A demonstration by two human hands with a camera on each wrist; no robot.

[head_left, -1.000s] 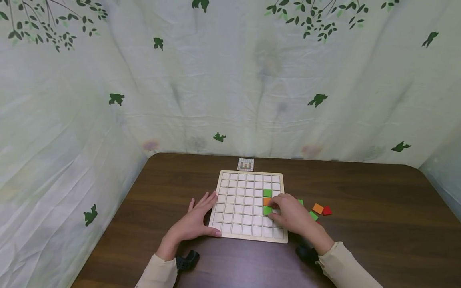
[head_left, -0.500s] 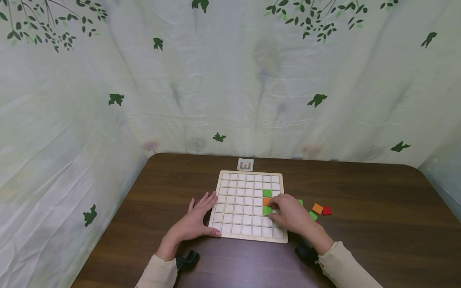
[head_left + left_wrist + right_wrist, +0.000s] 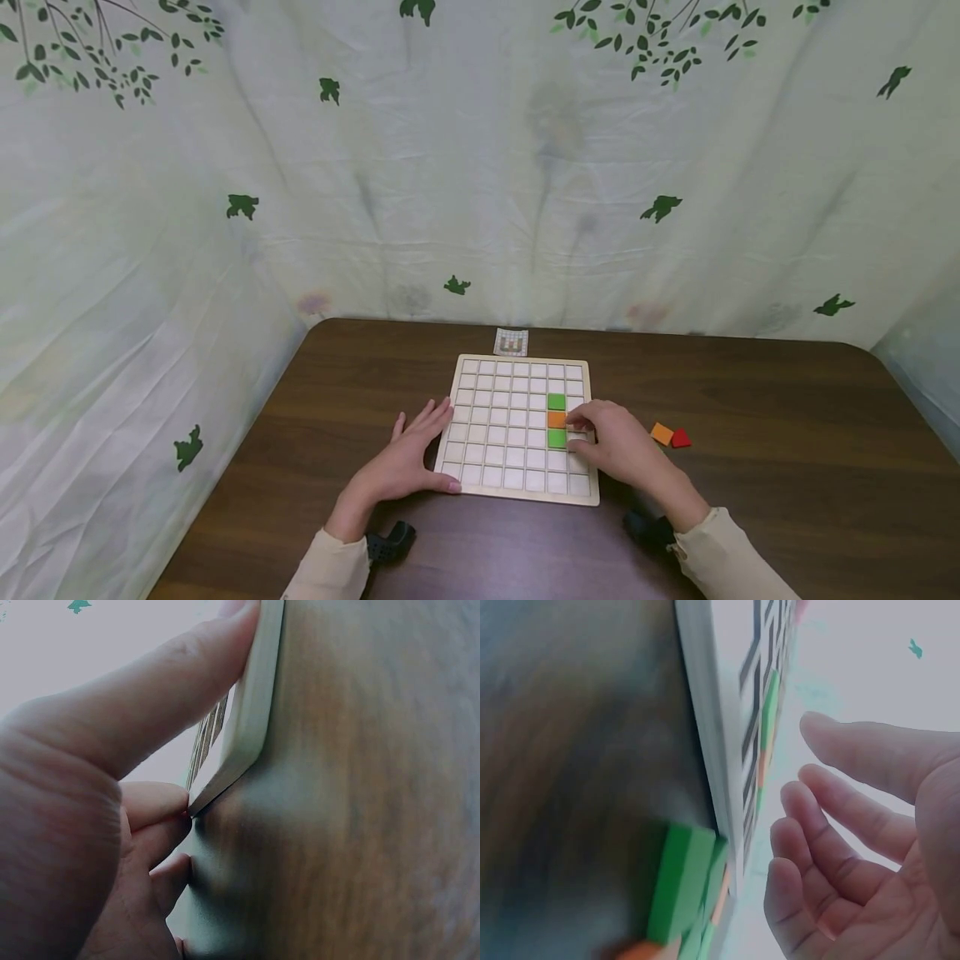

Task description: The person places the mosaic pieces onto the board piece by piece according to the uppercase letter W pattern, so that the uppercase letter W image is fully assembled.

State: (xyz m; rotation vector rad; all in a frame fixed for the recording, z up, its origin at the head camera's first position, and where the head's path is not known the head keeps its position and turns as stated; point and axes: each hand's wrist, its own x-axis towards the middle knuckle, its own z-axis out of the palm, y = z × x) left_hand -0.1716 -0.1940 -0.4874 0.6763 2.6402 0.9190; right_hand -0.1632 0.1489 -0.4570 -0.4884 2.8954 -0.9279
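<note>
Grid board (image 3: 498,437) lies on the table (image 3: 810,433) before you — your left hand (image 3: 405,461), spread wide, touches its left edge; your right hand (image 3: 617,440), loosely bent and empty, hovers beside the orange tile (image 3: 557,419)

Here's the worktop (image 3: 787,467), dark wood grain, smooth, with a soft sheen in front! Up on it, the grid board (image 3: 498,417): pale, smooth, wooden-looking rim, plain matt cells. Green tiles (image 3: 557,402), smooth-faced, painted-looking! Printed card (image 3: 512,342), paper by its look. Sleeves (image 3: 333,567) in matt cloth, black wrist mount (image 3: 390,543) plasticky, and the backdrop (image 3: 480,167), creased printed cloth!
</note>
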